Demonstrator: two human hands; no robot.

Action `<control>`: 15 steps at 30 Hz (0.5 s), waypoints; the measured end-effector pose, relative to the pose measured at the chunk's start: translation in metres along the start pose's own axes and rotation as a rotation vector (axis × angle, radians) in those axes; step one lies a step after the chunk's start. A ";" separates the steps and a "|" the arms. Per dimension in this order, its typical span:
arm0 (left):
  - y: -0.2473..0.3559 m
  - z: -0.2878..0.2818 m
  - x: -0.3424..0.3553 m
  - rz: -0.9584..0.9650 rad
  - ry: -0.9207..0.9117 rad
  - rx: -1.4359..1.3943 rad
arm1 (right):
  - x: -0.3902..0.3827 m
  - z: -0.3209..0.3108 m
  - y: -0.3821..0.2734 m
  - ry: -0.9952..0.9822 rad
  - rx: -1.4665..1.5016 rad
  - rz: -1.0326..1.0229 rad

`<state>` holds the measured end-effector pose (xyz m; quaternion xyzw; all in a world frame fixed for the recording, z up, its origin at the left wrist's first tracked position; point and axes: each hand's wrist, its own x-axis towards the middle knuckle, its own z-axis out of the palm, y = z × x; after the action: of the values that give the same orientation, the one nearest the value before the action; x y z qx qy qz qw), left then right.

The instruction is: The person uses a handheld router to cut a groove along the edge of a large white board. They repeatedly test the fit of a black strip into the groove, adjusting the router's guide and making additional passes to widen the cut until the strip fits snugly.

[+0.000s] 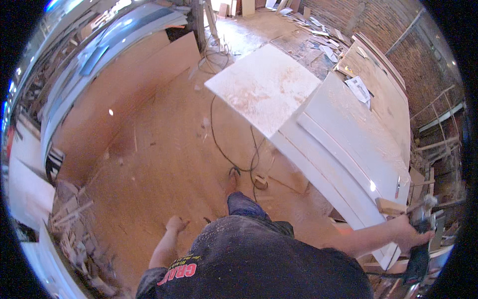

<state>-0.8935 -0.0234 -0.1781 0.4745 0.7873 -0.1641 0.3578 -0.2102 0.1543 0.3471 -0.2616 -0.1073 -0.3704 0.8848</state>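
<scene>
My left hand (pixel 177 224) hangs at my side above the dusty floor, with nothing in it and a finger stretched out. On the far right, my right arm reaches out and my right hand (pixel 409 235) is closed on a dark power tool (pixel 419 259). Its exact kind is hard to make out near the picture's rim. Close to that hand, a small wood block (pixel 390 206) lies at the near end of the stacked white boards (pixel 343 134).
A white panel (pixel 264 87) covered in sawdust juts out ahead. A black cable (pixel 213 122) loops across the floor (pixel 149 164) by my foot. Large sheets (pixel 134 84) lean at the left, above wood offcuts (pixel 74 224). A brick wall (pixel 383 30) stands at the back right.
</scene>
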 end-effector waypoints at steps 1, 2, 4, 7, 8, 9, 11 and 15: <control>-0.034 0.014 0.027 0.066 0.012 0.049 | -0.038 0.007 0.016 0.018 -0.020 0.049; -0.060 0.003 0.061 0.138 0.034 0.091 | -0.076 0.019 0.031 0.039 -0.031 0.096; -0.017 -0.044 0.097 0.314 -0.008 -0.015 | -0.123 0.062 0.028 0.015 -0.010 0.047; -0.002 -0.109 0.120 0.245 -0.052 -0.083 | -0.207 0.119 0.030 -0.047 -0.055 0.042; 0.001 -0.130 0.131 0.175 -0.039 -0.102 | -0.235 0.139 0.024 -0.052 0.010 0.095; 0.008 -0.159 0.140 0.125 -0.055 -0.184 | -0.259 0.159 0.016 -0.056 0.076 0.134; 0.033 -0.230 0.152 0.037 -0.092 -0.347 | -0.285 0.181 0.028 -0.160 0.075 0.067; -0.010 -0.275 0.238 0.150 -0.026 -0.258 | -0.338 0.186 0.038 -0.296 -0.072 -0.097</control>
<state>-1.0838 0.2863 -0.1606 0.4800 0.7595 -0.0402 0.4372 -0.4199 0.4800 0.3588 -0.3392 -0.2355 -0.3736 0.8306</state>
